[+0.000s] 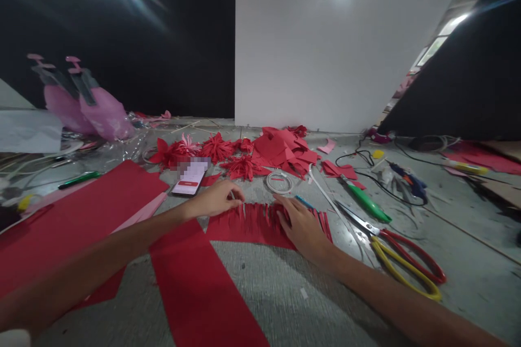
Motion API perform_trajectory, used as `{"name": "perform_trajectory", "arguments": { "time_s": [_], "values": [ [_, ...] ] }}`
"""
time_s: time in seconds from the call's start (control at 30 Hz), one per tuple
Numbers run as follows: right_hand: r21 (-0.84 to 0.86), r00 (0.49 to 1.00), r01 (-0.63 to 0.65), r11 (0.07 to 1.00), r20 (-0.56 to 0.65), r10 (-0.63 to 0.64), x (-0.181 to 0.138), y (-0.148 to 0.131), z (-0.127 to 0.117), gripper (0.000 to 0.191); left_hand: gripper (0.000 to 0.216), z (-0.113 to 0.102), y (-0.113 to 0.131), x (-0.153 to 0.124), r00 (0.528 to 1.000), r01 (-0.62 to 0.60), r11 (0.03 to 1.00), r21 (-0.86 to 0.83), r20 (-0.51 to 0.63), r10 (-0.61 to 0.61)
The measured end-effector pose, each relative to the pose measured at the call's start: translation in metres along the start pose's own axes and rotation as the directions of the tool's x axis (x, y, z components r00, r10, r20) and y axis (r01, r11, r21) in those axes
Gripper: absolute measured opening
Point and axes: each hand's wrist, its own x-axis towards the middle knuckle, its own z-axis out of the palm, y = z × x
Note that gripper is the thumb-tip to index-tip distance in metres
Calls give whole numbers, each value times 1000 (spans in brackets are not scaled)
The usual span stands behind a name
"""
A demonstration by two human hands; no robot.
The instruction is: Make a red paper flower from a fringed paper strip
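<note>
A strip of red paper or felt [252, 234] lies flat on the worktop, its far edge cut into a fringe of narrow strands. My left hand [217, 198] rests at the strip's left end, fingers loosely bent and apart, the tips by the fringe. Over the right part of the strip lies my right hand [305, 227], fingers spread on the fringe and hiding some of it. A longer plain red strip [195, 271] runs from beside the fringed piece toward me. Scissors [372, 230] with red and yellow handles lie to the right of my right hand.
Beyond my hands lie a phone [191, 176], red tasselled flowers [220, 147], a pile of red pieces [280, 149] and a white coil [279, 182]. A green-handled cutter [368, 201] and glue gun [407, 179] lie right. Large red sheets [81, 217] cover the left.
</note>
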Motion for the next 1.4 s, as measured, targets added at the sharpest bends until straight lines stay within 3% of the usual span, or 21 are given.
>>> {"name": "perform_trajectory", "arguments": {
  "time_s": [0.5, 0.9, 1.2, 1.4],
  "values": [
    [-6, 1000, 16, 1000, -4, -16, 0, -1, -3, 44, 16, -16, 7, 0, 1000, 18, 988, -154, 3, -18],
    [-13, 1000, 11, 1000, 6, -11, 1, -1, -3, 42, 12, -16, 2, 0, 999, 40, 986, -160, -24, -44],
    [0, 1000, 20, 1000, 11, -20, 0, 0, -3, 45, 11, -16, 7, -1, 998, 45, 953, -298, 62, -27],
    [-9, 1000, 20, 1000, 0, -20, 1, 1, 0, 40, 16, -16, 4, 0, 999, 38, 974, -223, 33, -32]
  ]
}}
